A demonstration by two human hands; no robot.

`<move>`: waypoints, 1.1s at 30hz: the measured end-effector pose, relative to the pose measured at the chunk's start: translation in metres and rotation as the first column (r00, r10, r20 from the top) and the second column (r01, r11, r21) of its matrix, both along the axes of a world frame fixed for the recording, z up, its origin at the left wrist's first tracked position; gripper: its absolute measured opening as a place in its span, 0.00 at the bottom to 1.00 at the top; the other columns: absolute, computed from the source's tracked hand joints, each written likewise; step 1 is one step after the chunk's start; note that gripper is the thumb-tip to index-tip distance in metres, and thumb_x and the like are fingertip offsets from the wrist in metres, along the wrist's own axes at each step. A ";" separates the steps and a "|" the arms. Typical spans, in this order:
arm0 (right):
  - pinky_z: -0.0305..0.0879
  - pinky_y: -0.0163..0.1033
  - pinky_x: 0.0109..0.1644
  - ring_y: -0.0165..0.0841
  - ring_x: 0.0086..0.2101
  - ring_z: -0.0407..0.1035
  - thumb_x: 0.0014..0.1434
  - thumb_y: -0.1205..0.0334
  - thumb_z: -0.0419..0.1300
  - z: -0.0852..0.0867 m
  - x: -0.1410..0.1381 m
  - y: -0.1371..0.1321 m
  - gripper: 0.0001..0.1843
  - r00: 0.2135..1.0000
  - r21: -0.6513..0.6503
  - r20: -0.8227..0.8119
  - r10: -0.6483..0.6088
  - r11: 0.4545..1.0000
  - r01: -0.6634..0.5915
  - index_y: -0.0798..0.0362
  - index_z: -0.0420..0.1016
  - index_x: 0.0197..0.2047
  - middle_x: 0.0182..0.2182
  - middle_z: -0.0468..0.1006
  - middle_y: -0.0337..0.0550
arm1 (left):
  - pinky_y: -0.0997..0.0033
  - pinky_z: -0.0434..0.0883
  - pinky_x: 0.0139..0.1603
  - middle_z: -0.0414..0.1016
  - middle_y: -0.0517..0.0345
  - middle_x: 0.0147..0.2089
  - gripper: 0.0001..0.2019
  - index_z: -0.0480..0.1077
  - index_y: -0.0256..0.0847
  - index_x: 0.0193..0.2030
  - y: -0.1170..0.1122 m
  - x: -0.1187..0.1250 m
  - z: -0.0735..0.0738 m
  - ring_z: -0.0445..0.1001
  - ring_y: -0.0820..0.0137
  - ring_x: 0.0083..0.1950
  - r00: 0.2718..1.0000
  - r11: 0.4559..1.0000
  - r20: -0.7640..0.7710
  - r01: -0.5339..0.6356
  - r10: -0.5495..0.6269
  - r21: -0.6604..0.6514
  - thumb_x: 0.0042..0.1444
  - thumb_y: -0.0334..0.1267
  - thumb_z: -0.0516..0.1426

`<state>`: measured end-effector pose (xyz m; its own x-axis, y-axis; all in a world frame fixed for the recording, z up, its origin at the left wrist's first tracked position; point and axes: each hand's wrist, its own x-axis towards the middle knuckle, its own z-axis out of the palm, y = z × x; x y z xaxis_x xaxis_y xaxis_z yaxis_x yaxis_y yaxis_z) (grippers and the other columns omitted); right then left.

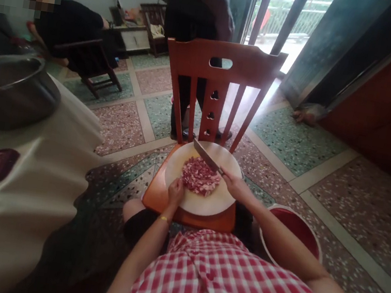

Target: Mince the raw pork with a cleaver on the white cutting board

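A round white cutting board (174,163) rests on the seat of a wooden chair (160,187) in front of me. Chopped red and pink meat (200,179) is heaped in the middle of the board. My right hand (233,184) grips the handle of a kitchen knife (206,156), whose blade slants up and left over the far side of the meat. My left hand (176,191) is curled closed at the board's near left edge, beside the meat; whether anything is in its fingers is hidden.
To the left, a large metal pot (13,90) stands on a table with a pale cloth (46,158). A red-lined bucket (293,229) is on the floor at right. One person (202,0) stands behind the chair; another person (66,24) sits at far left.
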<state>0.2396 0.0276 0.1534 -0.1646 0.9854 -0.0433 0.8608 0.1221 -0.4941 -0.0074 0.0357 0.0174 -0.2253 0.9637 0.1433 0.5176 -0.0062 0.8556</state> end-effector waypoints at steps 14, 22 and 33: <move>0.66 0.39 0.48 0.37 0.46 0.70 0.64 0.59 0.44 0.010 -0.009 -0.001 0.26 0.993 0.134 -0.114 0.014 0.991 0.002 0.47 0.51 0.65 0.50 0.73 0.45 | 0.75 0.56 0.30 0.60 0.63 0.22 0.16 0.59 0.40 0.23 -0.001 0.001 0.002 0.59 0.75 0.27 1.000 1.000 0.004 0.020 -0.020 0.003 0.59 0.42 0.43; 0.67 0.44 0.47 0.40 0.43 0.72 0.63 0.62 0.45 -0.026 -0.012 -0.005 0.24 0.999 -0.094 -0.008 0.034 0.995 -0.035 0.51 0.56 0.63 0.46 0.76 0.49 | 0.75 0.56 0.30 0.60 0.63 0.22 0.16 0.60 0.39 0.23 -0.001 0.001 0.002 0.59 0.75 0.26 1.000 1.000 -0.013 0.012 -0.012 -0.005 0.59 0.41 0.43; 0.66 0.43 0.49 0.39 0.45 0.71 0.64 0.61 0.45 -0.028 -0.011 -0.004 0.25 0.997 -0.038 -0.063 0.039 0.998 -0.042 0.52 0.55 0.63 0.51 0.72 0.48 | 0.75 0.56 0.30 0.61 0.62 0.23 0.16 0.60 0.39 0.23 -0.001 0.001 0.002 0.59 0.75 0.27 0.999 1.000 -0.026 0.025 -0.024 0.016 0.59 0.41 0.43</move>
<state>0.2283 0.0231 0.1253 -0.2082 0.9755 -0.0705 0.8229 0.1357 -0.5517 -0.0067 0.0349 0.0194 -0.1978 0.9663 0.1649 0.5390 -0.0333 0.8416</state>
